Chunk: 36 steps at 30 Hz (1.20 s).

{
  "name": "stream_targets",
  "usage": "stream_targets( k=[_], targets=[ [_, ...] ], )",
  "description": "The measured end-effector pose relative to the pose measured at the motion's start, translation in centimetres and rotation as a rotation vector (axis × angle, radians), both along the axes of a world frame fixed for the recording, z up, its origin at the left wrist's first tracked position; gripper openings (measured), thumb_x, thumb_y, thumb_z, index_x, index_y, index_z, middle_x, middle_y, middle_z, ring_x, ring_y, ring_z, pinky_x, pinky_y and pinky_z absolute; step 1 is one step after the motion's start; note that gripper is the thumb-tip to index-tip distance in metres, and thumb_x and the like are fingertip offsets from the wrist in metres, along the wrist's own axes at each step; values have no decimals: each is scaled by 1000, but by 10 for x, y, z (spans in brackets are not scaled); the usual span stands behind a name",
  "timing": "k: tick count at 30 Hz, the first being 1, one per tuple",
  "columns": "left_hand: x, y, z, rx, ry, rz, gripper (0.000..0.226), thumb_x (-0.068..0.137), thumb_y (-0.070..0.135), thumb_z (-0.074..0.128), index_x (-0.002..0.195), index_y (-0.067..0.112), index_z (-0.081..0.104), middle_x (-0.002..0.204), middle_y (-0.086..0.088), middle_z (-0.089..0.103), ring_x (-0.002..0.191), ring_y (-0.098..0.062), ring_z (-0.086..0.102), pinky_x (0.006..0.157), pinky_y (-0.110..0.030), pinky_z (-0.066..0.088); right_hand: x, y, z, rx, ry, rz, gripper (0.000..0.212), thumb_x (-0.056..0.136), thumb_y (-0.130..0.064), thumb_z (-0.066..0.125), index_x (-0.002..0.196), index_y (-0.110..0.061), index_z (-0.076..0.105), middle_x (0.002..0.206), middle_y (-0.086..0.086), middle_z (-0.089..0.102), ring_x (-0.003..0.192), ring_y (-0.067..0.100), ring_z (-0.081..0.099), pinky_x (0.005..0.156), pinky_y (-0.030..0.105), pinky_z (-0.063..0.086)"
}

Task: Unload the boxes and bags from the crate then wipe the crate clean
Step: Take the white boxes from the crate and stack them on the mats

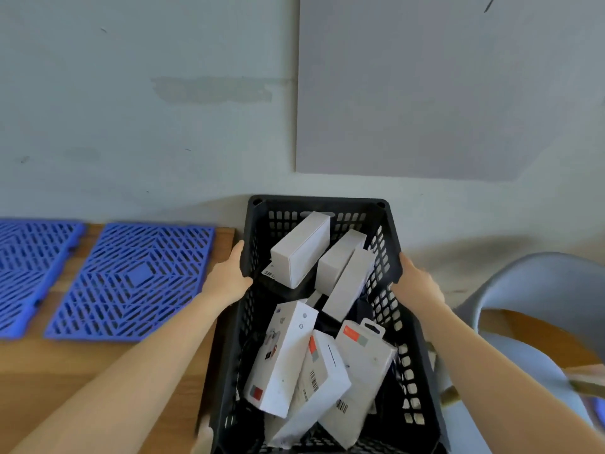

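A black perforated crate (317, 202) fills the lower centre of the frame, seen from above. The left hand (229, 275) grips the crate's left rim, fingers curled over the edge. The right hand (415, 280) grips the right rim in the same way. Whether the crate rests on anything cannot be told.

Six boxes lie loosely tumbled inside the crate. Three plain white boxes (299, 250) lean together in the half toward the top of the frame. Three printed boxes (281, 355), white with small red patches and barcodes, overlap in the lower half. Something dark lies beneath them, too hidden to identify.

At the left, a wooden tabletop (82, 371) carries two blue grid mats (131, 280) side by side. At the lower right stands one pale blue chair (540, 290). Behind everything is a pale grey-green wall (131, 93), with one flat grey panel (425, 93) in the upper right.
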<state>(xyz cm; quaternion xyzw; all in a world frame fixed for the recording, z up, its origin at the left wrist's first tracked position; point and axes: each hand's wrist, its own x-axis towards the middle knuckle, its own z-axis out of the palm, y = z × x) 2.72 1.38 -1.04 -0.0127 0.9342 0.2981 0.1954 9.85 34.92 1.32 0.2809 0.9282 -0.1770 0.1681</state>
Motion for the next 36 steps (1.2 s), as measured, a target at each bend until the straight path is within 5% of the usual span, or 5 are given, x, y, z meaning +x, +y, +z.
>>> stream_targets(
  k=[4,21,26,32,36],
  targets=[
    [7,10,5,-117,44,7,85,95,17,59,156,28,0,99,-17,64,77,-26,61,69,-40,54,6,9,-12,-75,93,-12,67,93,-7,38,149,-35,14,90,13,61,74,32,62,68,42,57],
    [96,0,62,-63,259,247,82,86,12,70,154,19,24,61,3,52,49,-8,46,36,-15,28,34,21,61,-154,336,144,61,88,-12,50,142,-35,35,90,9,64,65,27,60,55,30,48],
    [144,-25,97,-10,324,305,80,83,13,71,152,19,31,72,2,57,63,-20,58,47,-21,38,65,-3,102,-149,441,161,55,86,-13,52,137,-32,42,80,8,65,68,30,63,63,39,57],
    [218,-62,152,28,440,363,77,81,14,73,149,15,36,128,-13,61,107,-31,61,90,-42,53,115,-45,162,-135,580,168,52,85,-17,56,134,-29,47,74,7,63,62,26,62,62,38,57],
    [268,-99,185,25,493,413,75,80,13,74,147,13,40,134,-12,57,110,-29,59,83,-34,52,144,-84,191,-139,651,197,45,83,-19,61,127,-28,55,67,3,62,60,24,62,57,31,53]
  ],
)
